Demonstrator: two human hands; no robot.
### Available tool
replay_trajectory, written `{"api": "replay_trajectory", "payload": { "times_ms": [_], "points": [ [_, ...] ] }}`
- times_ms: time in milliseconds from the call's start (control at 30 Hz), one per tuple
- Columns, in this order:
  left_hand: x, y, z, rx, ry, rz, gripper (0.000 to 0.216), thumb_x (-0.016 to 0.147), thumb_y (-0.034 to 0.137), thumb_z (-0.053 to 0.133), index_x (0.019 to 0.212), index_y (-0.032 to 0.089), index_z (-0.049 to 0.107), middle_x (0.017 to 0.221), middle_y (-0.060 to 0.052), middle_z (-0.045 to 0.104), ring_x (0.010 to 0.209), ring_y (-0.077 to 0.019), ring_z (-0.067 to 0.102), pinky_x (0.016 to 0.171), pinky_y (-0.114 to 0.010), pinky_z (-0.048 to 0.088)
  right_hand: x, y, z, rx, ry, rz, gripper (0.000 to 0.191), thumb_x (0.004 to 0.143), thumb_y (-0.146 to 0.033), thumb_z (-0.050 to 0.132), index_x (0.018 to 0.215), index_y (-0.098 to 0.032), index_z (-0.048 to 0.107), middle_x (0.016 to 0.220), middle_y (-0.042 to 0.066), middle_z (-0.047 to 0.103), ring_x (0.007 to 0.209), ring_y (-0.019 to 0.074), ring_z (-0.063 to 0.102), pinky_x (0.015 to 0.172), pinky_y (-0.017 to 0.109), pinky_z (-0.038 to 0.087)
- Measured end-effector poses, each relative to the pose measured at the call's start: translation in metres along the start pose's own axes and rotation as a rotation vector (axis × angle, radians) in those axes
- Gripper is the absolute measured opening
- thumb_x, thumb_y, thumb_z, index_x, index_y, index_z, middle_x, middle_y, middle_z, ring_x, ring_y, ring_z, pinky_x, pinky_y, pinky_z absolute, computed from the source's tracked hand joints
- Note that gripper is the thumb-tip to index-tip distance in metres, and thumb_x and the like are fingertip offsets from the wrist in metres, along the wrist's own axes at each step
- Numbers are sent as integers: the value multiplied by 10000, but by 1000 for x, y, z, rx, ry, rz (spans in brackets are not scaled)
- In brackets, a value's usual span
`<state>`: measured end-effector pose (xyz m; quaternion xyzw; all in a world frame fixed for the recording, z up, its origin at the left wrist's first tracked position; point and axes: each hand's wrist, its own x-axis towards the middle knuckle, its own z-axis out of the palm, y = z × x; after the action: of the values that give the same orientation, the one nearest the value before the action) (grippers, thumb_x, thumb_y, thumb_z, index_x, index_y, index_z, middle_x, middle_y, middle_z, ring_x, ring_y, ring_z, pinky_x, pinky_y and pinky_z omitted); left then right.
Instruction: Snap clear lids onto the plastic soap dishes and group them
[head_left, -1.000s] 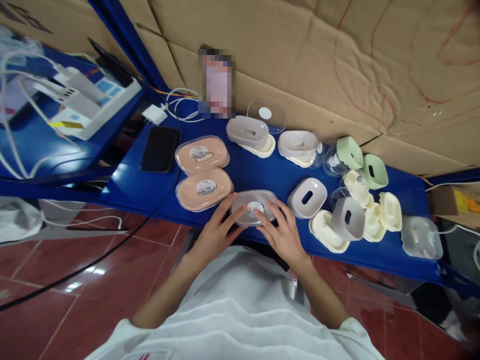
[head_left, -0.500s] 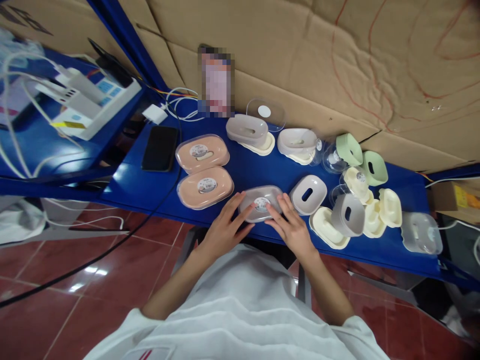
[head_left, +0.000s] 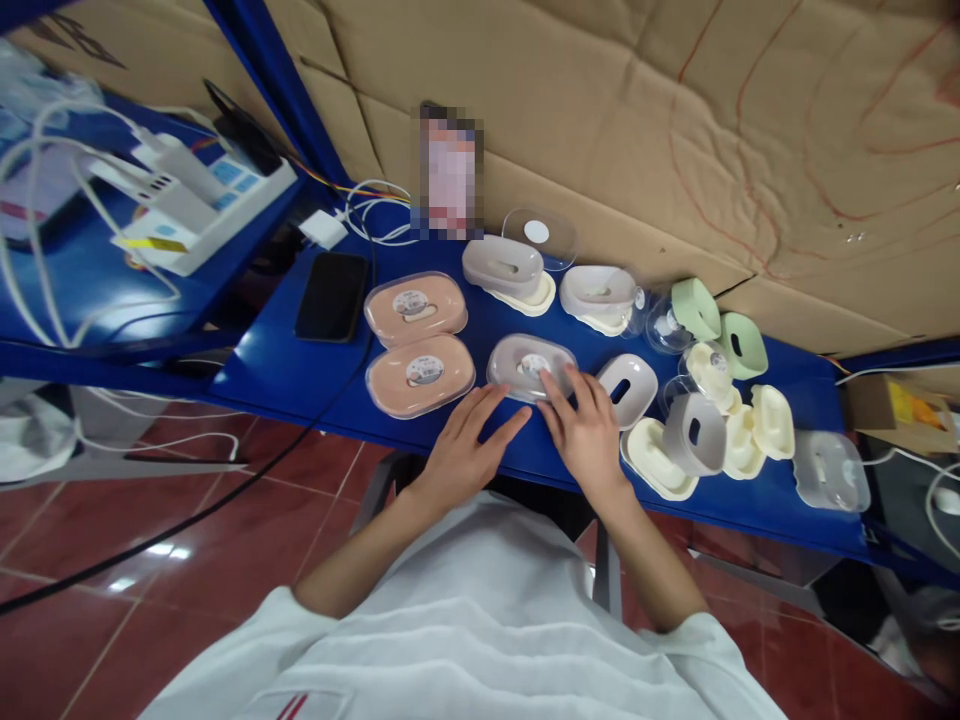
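A grey soap box with a clear lid and a round label point(head_left: 526, 364) lies on the blue shelf point(head_left: 285, 365). My right hand point(head_left: 589, 430) rests its outstretched fingers on the box's near right edge. My left hand point(head_left: 469, 440) lies flat on the shelf just left of and below the box, fingers spread, holding nothing. Two pink lidded boxes point(head_left: 420, 374) sit side by side to the left of the grey box.
A black phone point(head_left: 331, 296) and white cables lie at the left. Loose grey, cream and green box parts point(head_left: 697, 430) crowd the right side. More lidded boxes point(head_left: 504, 268) stand along the cardboard wall point(head_left: 675, 130). A red tiled floor lies below the shelf.
The grey box has slid away from me, further onto the shelf beside the pink boxes. My left hand has come off it; my right hand followed it.
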<state>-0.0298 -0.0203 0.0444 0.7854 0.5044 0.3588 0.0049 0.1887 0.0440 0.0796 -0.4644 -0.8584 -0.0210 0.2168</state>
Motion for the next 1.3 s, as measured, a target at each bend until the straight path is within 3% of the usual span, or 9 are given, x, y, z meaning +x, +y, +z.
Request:
{"api": "replay_trajectory", "payload": {
  "times_ms": [200, 400, 533, 700, 833, 933, 1033, 1167, 1300],
  "points": [
    [-9, 0, -8, 16, 98, -21, 564, 982, 96, 668, 1515, 268, 598, 1525, -162, 625, 1435, -332, 602, 1183, -556, 527, 108, 17, 11, 146, -71, 28, 449, 1151, -278, 388, 1509, -217, 653, 1439, 125, 722, 1301, 307, 660, 1122, 505, 527],
    [-15, 0, -14, -21, 33, 24, 455, 982, 81, 662, 1412, 230, 650, 1422, -156, 697, 1314, -300, 670, 1116, -510, 559, 212, 35, 36, 66, -326, -83, 339, 1067, -197, 603, 1372, -149, 741, 1428, 149, 736, 1361, 318, 631, 1188, 519, 436],
    [-17, 2, -17, -88, 67, 19, 508, 968, 68, 677, 1450, 226, 631, 1411, -165, 689, 1299, -292, 681, 1086, -474, 586, 193, 37, 10, 1, -283, -39, 371, 1145, -286, 494, 1334, -103, 755, 1339, 157, 775, 1293, 309, 678, 1147, 476, 467],
    [-8, 1, -23, -31, 282, 5, 738, 914, 131, 820, 1579, 238, 519, 1674, -206, 470, 1539, -375, 500, 1181, -529, 531, 70, 12, -48, 134, -104, -158, 331, 1118, -286, 568, 1413, -230, 707, 1405, 90, 755, 1346, 296, 671, 1153, 511, 520],
    [4, -6, -25, 28, 56, 79, 531, 985, 224, 778, 1492, 220, 617, 1539, -158, 650, 1509, -357, 551, 1239, -540, 466, 11, -2, -73, 334, -257, -294, 343, 1104, -212, 576, 1421, -259, 698, 1382, 75, 765, 1328, 243, 694, 1124, 456, 576],
    [2, -10, -21, 1, -97, 156, 287, 1049, 214, 685, 1335, 208, 719, 1346, -79, 783, 1348, -291, 694, 1180, -465, 514, 39, 15, -67, 327, -254, -242, 285, 1126, -255, 547, 1336, -249, 740, 1368, 72, 772, 1321, 238, 696, 1121, 445, 574],
    [-7, -8, -17, 1, -128, 158, 244, 1068, 192, 644, 1293, 182, 736, 1373, -80, 774, 1362, -300, 687, 1159, -471, 517, 106, 40, -36, 133, -225, -101, 280, 1131, -204, 520, 1273, -165, 757, 1367, 118, 771, 1302, 263, 687, 1151, 486, 519],
    [-20, -6, -19, -47, -90, 125, 263, 1066, 181, 642, 1318, 187, 717, 1390, -85, 764, 1377, -298, 675, 1164, -480, 513, 179, 50, 17, 77, -336, -92, 76, 956, -83, 782, 1030, -71, 772, 1137, 137, 833, 1157, 252, 709, 1107, 451, 511],
    [-29, -11, -23, -129, 18, 42, 348, 1031, 157, 694, 1377, 188, 680, 1361, -114, 767, 1376, -294, 666, 1144, -475, 534, 185, 53, 18, 93, -349, -97, 99, 979, -170, 790, 1000, -79, 758, 1067, 86, 837, 1081, 180, 695, 1087, 368, 494]
  ]
}}
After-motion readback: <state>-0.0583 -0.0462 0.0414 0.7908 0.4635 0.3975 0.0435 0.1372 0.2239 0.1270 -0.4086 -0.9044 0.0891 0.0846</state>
